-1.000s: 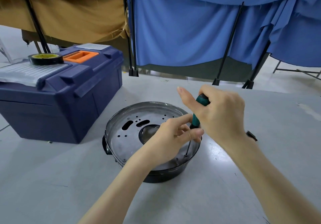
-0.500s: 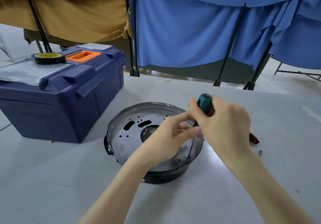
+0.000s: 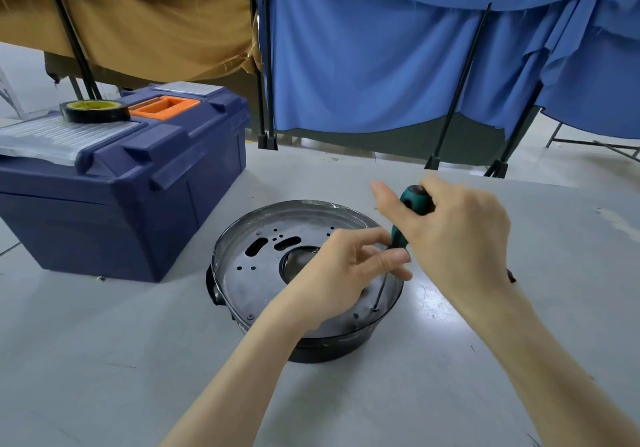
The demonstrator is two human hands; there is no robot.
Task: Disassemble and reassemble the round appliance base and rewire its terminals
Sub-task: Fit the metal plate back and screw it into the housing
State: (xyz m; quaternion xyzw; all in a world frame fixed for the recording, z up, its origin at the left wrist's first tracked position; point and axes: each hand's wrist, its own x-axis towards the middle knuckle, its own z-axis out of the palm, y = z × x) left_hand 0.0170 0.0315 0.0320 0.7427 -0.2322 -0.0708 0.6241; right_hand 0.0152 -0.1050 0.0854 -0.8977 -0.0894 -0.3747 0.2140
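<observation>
Round appliance base (image 3: 249,273): black-bodied, with its grey perforated metal plate facing up, standing on the desk (image 3: 104,360) at centre of view; a dark handle lug shows on its left edge. Screwdriver (image 3: 398,238): teal and black handle, thin shaft, tilted with the handle leaning away over the base's far right rim; its tip sits in a screw (image 3: 374,308) at the near right edge of the plate. Right hand (image 3: 457,238): over the base's right rim, fingers (image 3: 384,197) curled round the upper handle, thumb stretched out to the left. Left hand (image 3: 339,280): over the near half of the base, forearm crossing its front rim, fingers (image 3: 391,259) closed in a pinch on the tool where handle meets shaft. Toolbox (image 3: 138,204): dark blue with an orange inset in the lid, lid closed, on the desk left of the base and apart from it. Tape roll (image 3: 93,111): black with a yellow core, lying flat on the toolbox lid. Blue cloth (image 3: 381,65): hung on black stands behind the base. Tan cloth (image 3: 138,13): hung behind the base and to its left. Small dark item (image 3: 511,276): on the desk right of the base, mostly hidden by the right wrist, kind not discernible.
</observation>
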